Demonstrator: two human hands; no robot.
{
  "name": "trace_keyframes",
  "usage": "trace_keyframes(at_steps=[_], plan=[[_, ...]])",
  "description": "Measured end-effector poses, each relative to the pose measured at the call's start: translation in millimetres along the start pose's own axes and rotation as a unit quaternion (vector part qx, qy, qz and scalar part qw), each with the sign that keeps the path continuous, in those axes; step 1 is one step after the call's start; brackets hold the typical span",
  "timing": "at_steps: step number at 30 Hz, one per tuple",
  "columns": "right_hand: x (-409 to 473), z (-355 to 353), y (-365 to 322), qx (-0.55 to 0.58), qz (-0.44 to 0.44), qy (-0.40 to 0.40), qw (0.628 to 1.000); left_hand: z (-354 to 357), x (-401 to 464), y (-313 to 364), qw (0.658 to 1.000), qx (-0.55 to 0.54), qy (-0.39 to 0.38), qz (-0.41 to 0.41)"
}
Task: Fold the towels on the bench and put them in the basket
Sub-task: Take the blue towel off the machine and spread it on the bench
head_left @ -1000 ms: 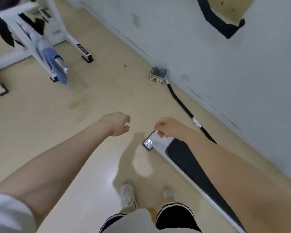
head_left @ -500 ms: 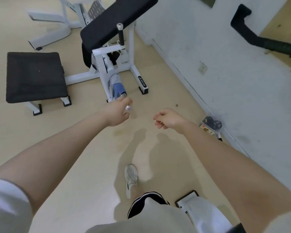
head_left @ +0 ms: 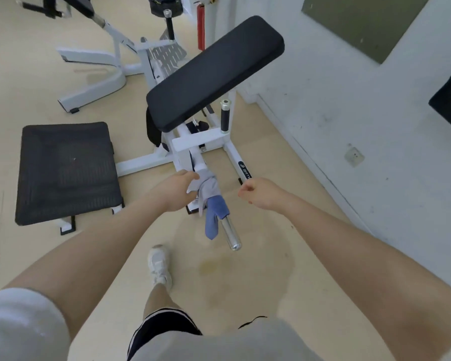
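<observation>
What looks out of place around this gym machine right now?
Two towels, a grey towel and a blue towel, hang bunched on the machine's chrome bar instead of lying flat. The left hand touches the grey one. The floor below has a yellowish stain.

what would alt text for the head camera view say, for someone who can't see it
A person's left hand reaches onto a grey towel draped with a blue towel over a chrome bar of a white gym machine, while the right hand hovers beside it in a loose fist. Behind are a black angled pad and a black seat.
</observation>
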State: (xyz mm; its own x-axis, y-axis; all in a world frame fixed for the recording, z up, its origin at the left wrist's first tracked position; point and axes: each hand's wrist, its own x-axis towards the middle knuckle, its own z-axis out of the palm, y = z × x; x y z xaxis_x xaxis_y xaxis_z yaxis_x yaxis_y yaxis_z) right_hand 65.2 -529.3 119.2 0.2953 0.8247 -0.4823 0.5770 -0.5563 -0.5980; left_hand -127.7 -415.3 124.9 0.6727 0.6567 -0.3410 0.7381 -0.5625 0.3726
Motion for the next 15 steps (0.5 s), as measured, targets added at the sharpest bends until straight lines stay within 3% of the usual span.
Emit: trace_keyframes(at_steps=[10,15], plan=[[184.7,34.0,-33.2,0.035,0.122,0.038,0.991,-52.0,208.7,-84.7,0.979,0.061,-0.131,0.141],[245.9,72.7,-16.3,0.027,0.215,0.008,0.976,-16.6,278.0,-111.9,0.972,0.016,-0.192,0.136]])
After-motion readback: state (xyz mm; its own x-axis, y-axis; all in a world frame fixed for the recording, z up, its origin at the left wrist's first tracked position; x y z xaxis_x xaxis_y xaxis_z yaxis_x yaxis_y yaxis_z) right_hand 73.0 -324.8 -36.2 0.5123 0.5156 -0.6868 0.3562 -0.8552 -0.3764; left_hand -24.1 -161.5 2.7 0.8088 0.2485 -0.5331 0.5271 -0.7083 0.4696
